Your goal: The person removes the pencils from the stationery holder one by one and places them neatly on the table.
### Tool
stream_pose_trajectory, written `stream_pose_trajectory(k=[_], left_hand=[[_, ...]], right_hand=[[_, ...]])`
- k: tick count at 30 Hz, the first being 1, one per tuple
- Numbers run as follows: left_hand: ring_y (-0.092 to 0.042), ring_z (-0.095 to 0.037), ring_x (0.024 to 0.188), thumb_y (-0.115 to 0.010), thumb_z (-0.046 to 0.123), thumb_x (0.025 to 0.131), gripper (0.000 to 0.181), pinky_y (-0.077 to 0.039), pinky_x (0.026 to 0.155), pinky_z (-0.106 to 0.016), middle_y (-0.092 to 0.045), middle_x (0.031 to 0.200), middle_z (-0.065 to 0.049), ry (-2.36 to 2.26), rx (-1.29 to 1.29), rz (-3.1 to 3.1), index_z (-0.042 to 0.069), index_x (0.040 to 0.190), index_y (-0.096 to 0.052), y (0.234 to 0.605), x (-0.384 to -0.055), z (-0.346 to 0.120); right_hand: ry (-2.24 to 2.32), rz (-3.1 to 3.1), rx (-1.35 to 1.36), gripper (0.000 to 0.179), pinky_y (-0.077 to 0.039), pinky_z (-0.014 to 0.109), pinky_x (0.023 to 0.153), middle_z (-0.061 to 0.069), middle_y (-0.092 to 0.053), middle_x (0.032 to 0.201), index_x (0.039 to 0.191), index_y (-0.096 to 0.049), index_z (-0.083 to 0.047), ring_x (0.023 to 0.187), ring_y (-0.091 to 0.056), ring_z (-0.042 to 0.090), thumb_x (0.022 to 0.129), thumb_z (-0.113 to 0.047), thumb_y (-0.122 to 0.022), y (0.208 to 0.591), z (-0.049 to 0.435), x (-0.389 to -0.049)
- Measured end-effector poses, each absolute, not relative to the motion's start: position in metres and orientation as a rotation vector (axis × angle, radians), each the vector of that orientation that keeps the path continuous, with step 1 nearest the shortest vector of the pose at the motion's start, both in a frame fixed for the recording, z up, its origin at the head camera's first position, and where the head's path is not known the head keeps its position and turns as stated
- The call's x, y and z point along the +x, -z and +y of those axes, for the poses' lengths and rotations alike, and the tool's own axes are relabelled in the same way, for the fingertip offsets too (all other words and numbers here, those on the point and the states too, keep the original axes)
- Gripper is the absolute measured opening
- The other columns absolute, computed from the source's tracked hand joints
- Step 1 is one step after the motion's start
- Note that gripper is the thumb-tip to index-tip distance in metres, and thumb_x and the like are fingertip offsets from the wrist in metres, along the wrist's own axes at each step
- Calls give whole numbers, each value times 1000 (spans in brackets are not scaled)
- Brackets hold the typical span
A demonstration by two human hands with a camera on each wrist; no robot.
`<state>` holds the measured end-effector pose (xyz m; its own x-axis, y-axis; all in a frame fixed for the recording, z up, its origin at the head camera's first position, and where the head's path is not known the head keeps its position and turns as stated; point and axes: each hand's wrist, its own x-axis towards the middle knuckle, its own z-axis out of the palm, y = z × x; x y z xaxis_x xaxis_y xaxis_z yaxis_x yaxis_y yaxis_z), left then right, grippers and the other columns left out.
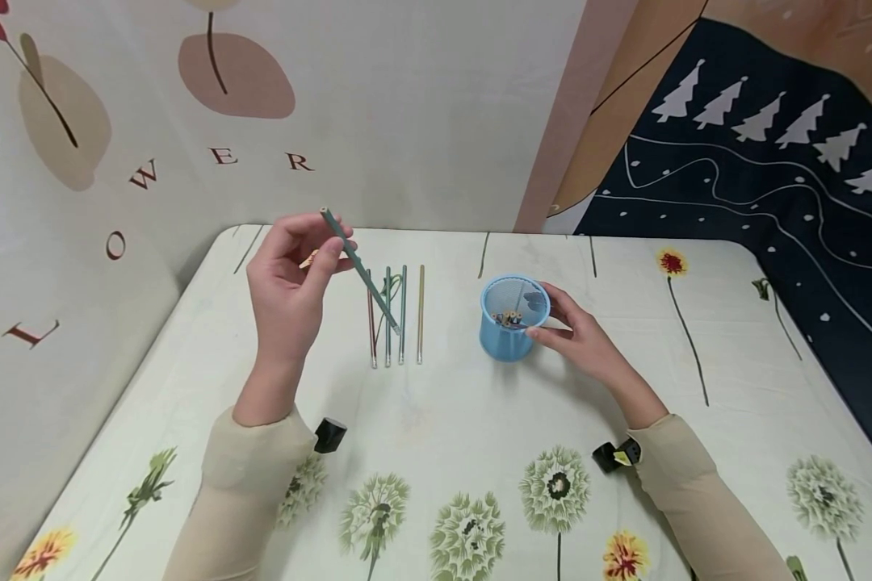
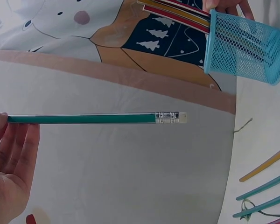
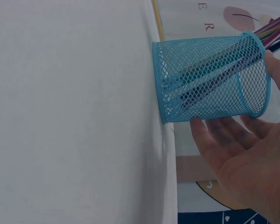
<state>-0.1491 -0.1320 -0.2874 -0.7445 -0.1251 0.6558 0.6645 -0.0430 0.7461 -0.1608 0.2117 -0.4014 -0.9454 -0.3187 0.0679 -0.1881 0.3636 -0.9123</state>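
Note:
In the head view my left hand (image 1: 287,282) is raised at the left and pinches a green pencil (image 1: 363,274) between thumb and fingertips. The pencil slants down to the right. Its silver ferrule and white eraser (image 2: 183,117) are at the end away from the hand in the left wrist view. My right hand (image 1: 577,335) holds a blue mesh pencil cup (image 1: 505,343) standing on the table, thumb at the rim and fingers against the side. Several pencils (image 3: 276,33) stand inside the cup, leaning and poking out past its rim.
Between the hands, a red pencil (image 1: 371,323), two green pencils (image 1: 403,315) and a yellow pencil (image 1: 421,315) lie side by side, erasers toward me. A floral cloth (image 1: 443,436) covers the table. Printed fabric (image 1: 407,121) hangs behind it.

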Motion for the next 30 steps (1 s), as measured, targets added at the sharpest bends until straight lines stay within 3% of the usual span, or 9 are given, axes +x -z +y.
stream_pose_trajectory(k=[19,25,30], left_hand=[[-70,-6,77,-67,-2,91,17,-63,68,-22,-73,94,3,1842,-462,-1730,2,108,-70,300,-159,-151],[-71,-5,75,-67,-1,92,19,-63,67,-21,-72,93,5,1847,-401,-1764,8,108,-70,308,-166,-158],[-71,-7,74,-68,1,92,18,-62,65,-20,-71,92,1,1874,-360,-1775,7,109,-69,316,-174,-163]], right_hand=[[1639,2497,-461,70,-46,55,110,19,-40,155,156,-28,-10,145,-38,39,96,-8,-64,402,212,-161],[1641,2495,-462,70,-46,55,110,18,-41,155,156,-28,-10,145,-38,39,97,-9,-64,402,212,-161],[1643,2492,-461,70,-46,55,110,18,-40,155,156,-28,-11,145,-39,39,97,-9,-64,403,212,-162]])
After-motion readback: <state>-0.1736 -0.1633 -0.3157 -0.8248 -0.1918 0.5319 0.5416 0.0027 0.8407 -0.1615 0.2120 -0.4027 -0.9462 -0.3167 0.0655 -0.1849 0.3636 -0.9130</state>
